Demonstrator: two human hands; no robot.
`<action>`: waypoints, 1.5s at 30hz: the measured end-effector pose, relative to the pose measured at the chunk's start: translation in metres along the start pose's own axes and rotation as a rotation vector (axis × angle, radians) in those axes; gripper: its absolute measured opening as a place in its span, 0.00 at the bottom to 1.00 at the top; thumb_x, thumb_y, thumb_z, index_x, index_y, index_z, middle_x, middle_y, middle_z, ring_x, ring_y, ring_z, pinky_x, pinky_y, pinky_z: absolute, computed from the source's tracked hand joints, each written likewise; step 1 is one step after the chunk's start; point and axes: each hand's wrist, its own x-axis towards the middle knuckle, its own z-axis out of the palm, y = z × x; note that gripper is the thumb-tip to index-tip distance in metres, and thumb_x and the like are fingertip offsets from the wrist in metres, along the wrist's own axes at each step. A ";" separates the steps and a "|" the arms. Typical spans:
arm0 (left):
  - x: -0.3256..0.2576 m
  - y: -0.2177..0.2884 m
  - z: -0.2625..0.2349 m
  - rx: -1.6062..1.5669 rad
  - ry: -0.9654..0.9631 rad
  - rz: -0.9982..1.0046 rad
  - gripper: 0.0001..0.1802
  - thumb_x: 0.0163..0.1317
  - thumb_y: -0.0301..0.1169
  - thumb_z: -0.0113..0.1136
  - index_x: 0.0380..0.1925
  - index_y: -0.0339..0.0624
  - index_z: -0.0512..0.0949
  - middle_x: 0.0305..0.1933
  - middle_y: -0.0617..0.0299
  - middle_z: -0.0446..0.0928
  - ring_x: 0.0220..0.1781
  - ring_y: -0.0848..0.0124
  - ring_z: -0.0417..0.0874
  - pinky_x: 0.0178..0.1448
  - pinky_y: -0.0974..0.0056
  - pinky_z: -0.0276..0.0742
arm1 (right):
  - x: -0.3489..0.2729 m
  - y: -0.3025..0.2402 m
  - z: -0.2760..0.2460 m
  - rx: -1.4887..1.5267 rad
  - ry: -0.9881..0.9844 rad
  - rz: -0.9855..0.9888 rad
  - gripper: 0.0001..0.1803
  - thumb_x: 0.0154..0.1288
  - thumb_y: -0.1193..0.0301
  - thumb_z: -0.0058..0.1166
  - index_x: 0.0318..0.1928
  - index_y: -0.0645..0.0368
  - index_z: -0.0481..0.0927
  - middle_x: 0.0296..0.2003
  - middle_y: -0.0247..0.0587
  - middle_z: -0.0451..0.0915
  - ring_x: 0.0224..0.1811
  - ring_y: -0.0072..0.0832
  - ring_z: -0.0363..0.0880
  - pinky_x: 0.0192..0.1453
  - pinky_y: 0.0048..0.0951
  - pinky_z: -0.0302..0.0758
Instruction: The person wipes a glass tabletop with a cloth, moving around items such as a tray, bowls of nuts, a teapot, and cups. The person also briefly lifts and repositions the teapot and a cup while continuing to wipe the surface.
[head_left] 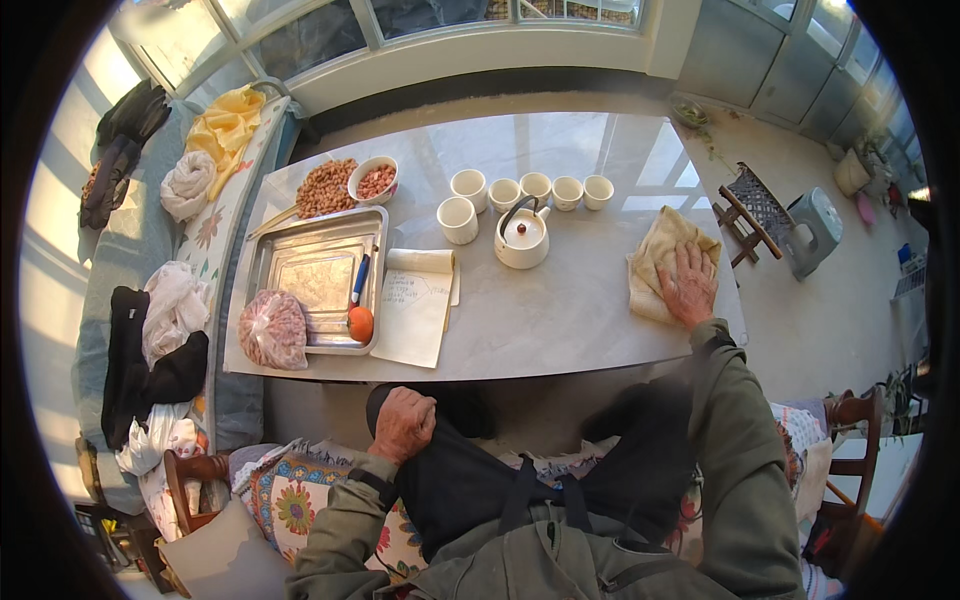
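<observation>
On the right end of the table, my right hand (690, 284) lies flat on a folded tan cloth (650, 270), its fingers spread. My left hand (402, 425) rests on my left thigh near the table's front edge, fingers curled in with nothing seen in them. Left of the cloth stands a white teapot (522, 247) with a dark arched handle and a round knob on its lid. Several white cups, among them a larger one (458, 220) with a ribbed base, stand behind and beside the teapot. Neither hand touches them.
A metal tray (262, 270) holds a tomato-like orange fruit (360, 323), a blue pen-like tool (360, 280) and a bag of peanuts (273, 330). Nearby are a notebook (413, 325), loose peanuts (326, 188) and a bowl (388, 166) of peanuts. A low stool (750, 215) stands right of the table.
</observation>
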 end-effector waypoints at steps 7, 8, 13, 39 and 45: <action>0.004 -0.001 0.000 0.001 -0.018 -0.013 0.06 0.58 0.25 0.69 0.35 0.37 0.87 0.34 0.54 0.85 0.41 0.55 0.85 0.54 0.54 0.80 | 0.038 -0.002 0.011 0.004 -0.022 -0.004 0.41 0.77 0.42 0.52 0.81 0.50 0.68 0.83 0.44 0.62 0.86 0.57 0.55 0.83 0.72 0.53; 0.004 -0.001 -0.001 -0.003 -0.007 -0.006 0.06 0.58 0.25 0.69 0.35 0.37 0.87 0.34 0.54 0.85 0.41 0.55 0.85 0.54 0.54 0.80 | 0.042 -0.004 0.012 -0.005 -0.021 0.004 0.41 0.77 0.42 0.52 0.82 0.50 0.68 0.83 0.44 0.62 0.86 0.56 0.55 0.83 0.72 0.53; 0.002 0.000 -0.002 0.002 -0.001 -0.012 0.06 0.58 0.25 0.69 0.36 0.37 0.87 0.34 0.54 0.85 0.42 0.55 0.85 0.54 0.53 0.80 | 0.038 -0.017 0.010 -0.013 -0.018 0.020 0.42 0.78 0.41 0.51 0.83 0.49 0.67 0.85 0.43 0.61 0.87 0.53 0.54 0.85 0.71 0.51; -0.012 -0.002 0.004 -0.004 0.073 0.011 0.05 0.62 0.28 0.68 0.36 0.39 0.87 0.34 0.54 0.86 0.43 0.54 0.86 0.56 0.52 0.81 | -0.115 -0.088 -0.013 0.084 -0.045 -0.241 0.42 0.74 0.45 0.59 0.79 0.55 0.70 0.82 0.50 0.64 0.86 0.59 0.55 0.82 0.77 0.51; -0.012 -0.004 0.006 -0.011 0.075 0.015 0.05 0.61 0.28 0.68 0.35 0.39 0.87 0.33 0.54 0.86 0.43 0.54 0.87 0.56 0.53 0.81 | -0.141 -0.093 -0.014 0.110 -0.023 -0.343 0.43 0.73 0.45 0.60 0.79 0.56 0.71 0.81 0.50 0.65 0.85 0.59 0.55 0.81 0.76 0.52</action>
